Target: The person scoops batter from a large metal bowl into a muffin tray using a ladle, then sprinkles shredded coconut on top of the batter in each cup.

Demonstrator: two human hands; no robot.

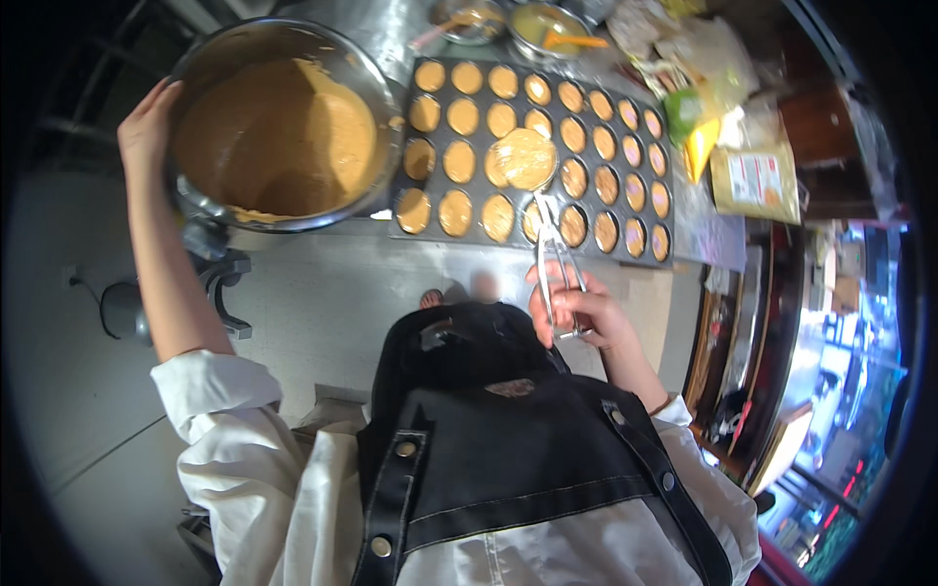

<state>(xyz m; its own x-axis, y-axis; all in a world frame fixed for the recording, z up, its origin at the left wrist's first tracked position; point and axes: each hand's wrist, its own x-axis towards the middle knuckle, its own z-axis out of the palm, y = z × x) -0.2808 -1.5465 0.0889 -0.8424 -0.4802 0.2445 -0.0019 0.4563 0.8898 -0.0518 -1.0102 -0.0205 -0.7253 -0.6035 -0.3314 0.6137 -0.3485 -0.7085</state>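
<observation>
My left hand (149, 121) grips the rim of a large steel mixing bowl (289, 223) at its left side. Light brown batter (278, 139) lies inside the bowl, partly in shadow. In my right hand (575, 304) are the squeeze handles of a metal spring-handled scoop (544, 227). The scoop's round head, heaped with batter (524, 157), is over the middle of a dark muffin tray (443, 201), covering part of some cups. Batter shows in the tray's other visible cups. Pale purplish patches mark the batter in several cups on the right.
Behind the tray stand a steel bowl with an orange spatula (575, 40) and another bowl with a pink-handled utensil (440, 33). A labelled pouch (758, 183), a yellow piping bag (702, 150) and plastic bags (707, 55) lie to the right. Wooden shelving (733, 337) stands beyond the table's right end.
</observation>
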